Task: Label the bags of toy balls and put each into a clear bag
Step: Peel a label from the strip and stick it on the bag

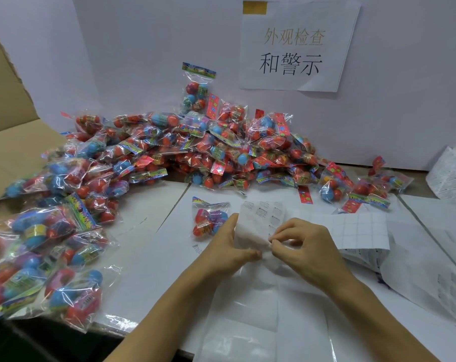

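Two hands, left hand [229, 246], right hand [304, 244], pinch one label sheet [261, 220]; one ball bag [208, 218] beside.

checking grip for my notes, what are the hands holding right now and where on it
Both hands pinch a clear bag at its near edge: left hand and right hand fingertips meet there.

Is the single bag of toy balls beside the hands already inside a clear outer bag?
No, the single bag of toy balls lies bare on the table beside the left hand, while both hands pinch the clear bag.
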The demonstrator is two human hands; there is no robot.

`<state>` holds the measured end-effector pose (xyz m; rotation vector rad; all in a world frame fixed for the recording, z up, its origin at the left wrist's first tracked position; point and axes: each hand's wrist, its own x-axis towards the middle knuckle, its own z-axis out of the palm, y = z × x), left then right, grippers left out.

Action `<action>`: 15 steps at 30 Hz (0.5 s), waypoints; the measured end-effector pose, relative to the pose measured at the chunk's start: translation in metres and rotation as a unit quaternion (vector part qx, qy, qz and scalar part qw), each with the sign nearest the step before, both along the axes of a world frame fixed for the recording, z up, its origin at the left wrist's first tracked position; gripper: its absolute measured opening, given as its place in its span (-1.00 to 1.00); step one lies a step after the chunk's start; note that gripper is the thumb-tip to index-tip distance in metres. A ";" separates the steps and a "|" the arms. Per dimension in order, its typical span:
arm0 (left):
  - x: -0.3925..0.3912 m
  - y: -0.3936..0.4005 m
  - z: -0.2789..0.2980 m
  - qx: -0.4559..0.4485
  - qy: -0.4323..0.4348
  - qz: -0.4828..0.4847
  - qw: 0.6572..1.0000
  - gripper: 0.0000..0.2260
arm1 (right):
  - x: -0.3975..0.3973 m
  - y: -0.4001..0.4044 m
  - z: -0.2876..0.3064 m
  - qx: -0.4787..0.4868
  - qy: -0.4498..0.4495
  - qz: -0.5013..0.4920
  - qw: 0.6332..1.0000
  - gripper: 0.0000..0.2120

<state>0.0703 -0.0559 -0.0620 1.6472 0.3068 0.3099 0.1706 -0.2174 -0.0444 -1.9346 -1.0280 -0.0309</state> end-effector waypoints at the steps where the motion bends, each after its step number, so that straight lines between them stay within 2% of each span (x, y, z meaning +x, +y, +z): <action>1: 0.000 0.000 0.000 0.003 -0.001 -0.001 1.000 -0.43 | 0.000 0.000 0.000 0.005 -0.006 -0.003 1.000 -0.91; 7: -0.001 0.001 0.000 -0.019 -0.025 0.018 0.999 -0.43 | -0.001 -0.003 0.003 0.028 -0.017 0.033 0.999 -0.95; 15: 0.000 0.001 -0.002 0.044 -0.013 0.003 0.999 -0.47 | -0.001 -0.003 0.002 0.002 -0.009 0.051 0.999 -0.97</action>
